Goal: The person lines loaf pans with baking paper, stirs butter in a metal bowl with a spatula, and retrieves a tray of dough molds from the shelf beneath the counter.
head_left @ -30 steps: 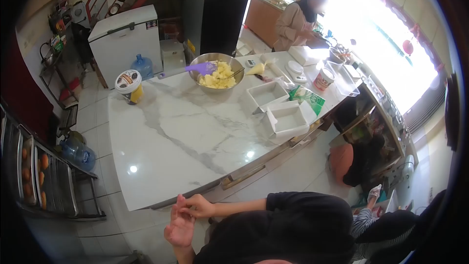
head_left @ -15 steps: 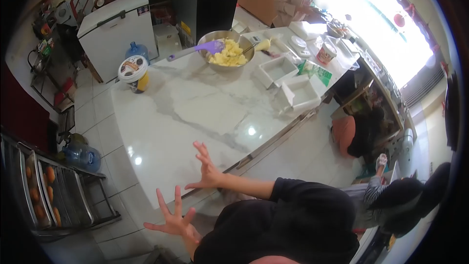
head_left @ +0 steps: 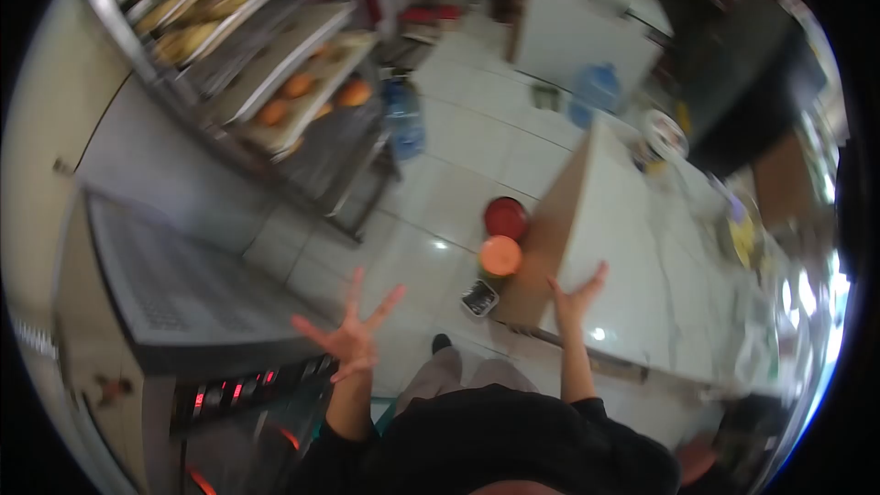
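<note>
While no object is being worked, both hands are held raised and apart. For anything to be gripped, a reach and a closing of the fingers would be called for. At ten o'clock lies the oven (head_left: 183, 293), with red lights shown on its panel. At eleven, buns (head_left: 354, 93) are held in trays (head_left: 275, 60). The left hand (head_left: 350, 339), between ten and eleven, is spread wide beside the oven, with nothing held. At twelve, a red bowl (head_left: 506, 213) and an orange tub (head_left: 500, 256) are seen; their contents cannot be told. The right hand (head_left: 575, 302), at one, is opened wide by the counter (head_left: 632, 247), with nothing held; whether the counter is touched cannot be told. Also at one, a tub (head_left: 665, 135) is closed by its lid. Nearer two, yellow food (head_left: 744, 243) and a purple spatula (head_left: 731, 204) are held in a bowl (head_left: 723, 247).
</note>
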Motion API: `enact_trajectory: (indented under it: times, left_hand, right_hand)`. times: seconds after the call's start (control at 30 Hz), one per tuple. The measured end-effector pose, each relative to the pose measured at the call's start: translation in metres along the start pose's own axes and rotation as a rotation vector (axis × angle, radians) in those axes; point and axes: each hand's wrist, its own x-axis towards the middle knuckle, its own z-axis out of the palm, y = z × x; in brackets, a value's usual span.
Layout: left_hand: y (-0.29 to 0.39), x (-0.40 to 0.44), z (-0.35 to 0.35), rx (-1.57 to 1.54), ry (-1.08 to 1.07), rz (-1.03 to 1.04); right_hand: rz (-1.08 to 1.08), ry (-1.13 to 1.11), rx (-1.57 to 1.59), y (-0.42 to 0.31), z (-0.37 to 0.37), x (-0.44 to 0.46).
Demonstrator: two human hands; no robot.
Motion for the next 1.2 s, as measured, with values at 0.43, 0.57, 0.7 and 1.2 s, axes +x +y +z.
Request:
enact_trajectory:
  times: [0.43,0.57,0.7,1.2]
  left_hand:
    - [0.099,0.046,-0.054,-0.093,-0.283,-0.046]
    - [0.148,0.108,-0.070,-0.075,-0.314,-0.137]
    - [0.190,0.191,-0.105,-0.063,-0.352,-0.246]
    - [0.207,0.470,-0.294,-0.502,-0.689,-0.736]
  right_hand:
    - [0.062,-0.234,-0.326,-0.049,0.005,0.025]
    - [0.094,-0.232,-0.353,-0.046,0.011,0.027]
    - [0.096,-0.270,-0.448,-0.042,0.015,0.035]
    - [-0.100,0.417,0.647,-0.153,0.243,0.322]
